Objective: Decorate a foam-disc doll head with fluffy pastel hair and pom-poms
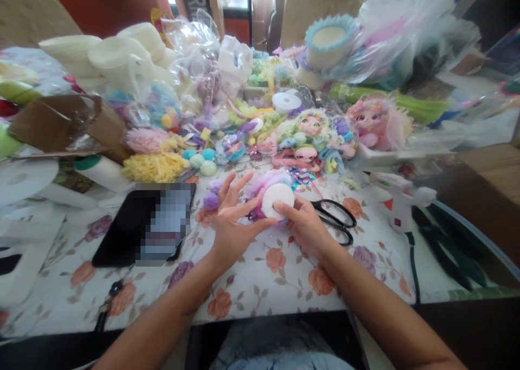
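Note:
A round white disc (pixel 273 201) is held above the flowered tablecloth, with pastel purple, pink and blue fluffy strands (pixel 266 181) behind it. What lies under the disc is hidden. My right hand (pixel 306 224) grips it from the right, thumb pressed on its white face, the other fingers mostly hidden behind. From the left, my left hand (pixel 232 214) holds its edge between thumb and index finger, while the remaining fingers spread upward. Black-handled scissors (pixel 336 218) lie just right of my right hand. Purple pompoms (pixel 211 196) sit behind my left hand, and shiny sequins (pixel 301 179) lie beyond the disc.
A phone (pixel 122 229) lies at left on the tablecloth (pixel 252 289). To the right are a white glue gun (pixel 400 202) with a black cord and dark pliers (pixel 441 248). Doll heads (pixel 311 123), yarn, a cardboard box (pixel 69 123) and plastic bags crowd the back.

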A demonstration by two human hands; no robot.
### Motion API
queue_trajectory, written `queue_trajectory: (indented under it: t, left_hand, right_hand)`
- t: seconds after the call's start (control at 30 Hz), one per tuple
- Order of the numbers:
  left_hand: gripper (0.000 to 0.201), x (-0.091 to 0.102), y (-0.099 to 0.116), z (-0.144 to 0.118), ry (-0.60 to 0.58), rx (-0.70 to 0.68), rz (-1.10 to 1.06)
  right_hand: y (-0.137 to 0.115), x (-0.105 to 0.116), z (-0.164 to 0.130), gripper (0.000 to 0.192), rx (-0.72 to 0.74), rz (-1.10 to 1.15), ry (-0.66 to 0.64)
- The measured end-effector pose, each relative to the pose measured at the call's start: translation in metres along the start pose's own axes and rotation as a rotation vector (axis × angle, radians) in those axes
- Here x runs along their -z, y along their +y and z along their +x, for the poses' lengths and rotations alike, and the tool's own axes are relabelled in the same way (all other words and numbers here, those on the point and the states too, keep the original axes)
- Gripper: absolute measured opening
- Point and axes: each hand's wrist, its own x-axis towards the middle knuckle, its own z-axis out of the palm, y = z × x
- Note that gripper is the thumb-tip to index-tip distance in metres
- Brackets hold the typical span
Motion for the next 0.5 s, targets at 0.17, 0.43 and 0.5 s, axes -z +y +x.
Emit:
queue_trajectory:
  t: [0.17, 0.43, 0.5]
  left_hand:
    - [0.018, -0.002, 0.007, -0.001, 0.157, -0.073, 0.134]
    - [0.016, -0.005, 0.009, -0.002, 0.254, -0.149, 0.246]
    - [0.017, -0.005, 0.009, -0.001, 0.226, -0.134, 0.235]
  right_hand:
    - [0.002, -0.012, 0.0, 0.029, 0.009, 0.167, 0.042]
    - [0.002, -0.02, 0.003, 0.031, -0.028, 0.285, 0.089]
    - [0.001, -0.018, 0.003, 0.03, -0.039, 0.273, 0.073]
